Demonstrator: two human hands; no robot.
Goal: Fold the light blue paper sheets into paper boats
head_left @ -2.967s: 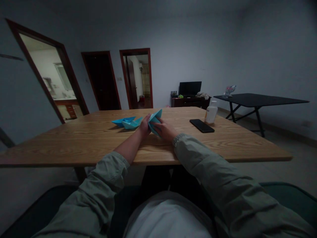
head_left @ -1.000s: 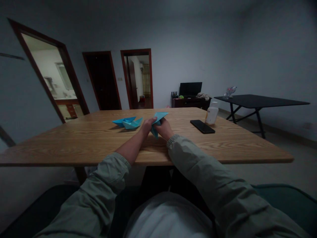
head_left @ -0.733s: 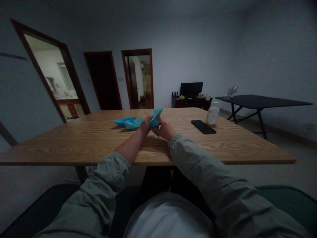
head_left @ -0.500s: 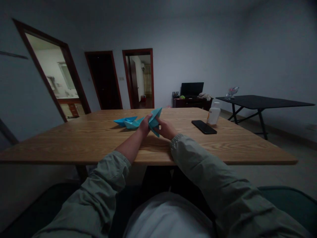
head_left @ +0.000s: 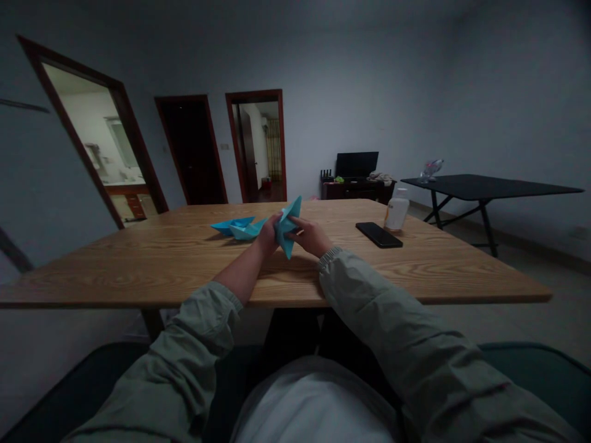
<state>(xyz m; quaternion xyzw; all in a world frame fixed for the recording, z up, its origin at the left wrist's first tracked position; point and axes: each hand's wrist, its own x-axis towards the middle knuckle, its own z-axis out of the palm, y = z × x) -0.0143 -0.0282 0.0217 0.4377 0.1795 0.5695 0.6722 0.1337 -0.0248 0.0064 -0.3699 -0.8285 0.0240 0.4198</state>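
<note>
A light-blue folded paper boat [head_left: 289,227] is held above the table, its pointed ends up and down. My left hand [head_left: 268,235] is closed around its left side. My right hand [head_left: 314,237] has its fingers pressed to the right side of the same boat, the fingertips partly hidden in its folds. Just left of my left hand, a darker blue paper boat [head_left: 227,226] and another light-blue paper boat [head_left: 244,231] rest close together on the wooden table [head_left: 184,271].
Right of my hands lie a black phone [head_left: 378,235] and a white bottle [head_left: 397,210]. A black folding table [head_left: 484,187] stands farther right. At the back wall is a cabinet [head_left: 355,191] with a dark screen [head_left: 357,165].
The held boat has turned to face more edge-on, its lower tip shifting left and down. My right fingers have spread a little along its side. The camera view has shifted slightly.
</note>
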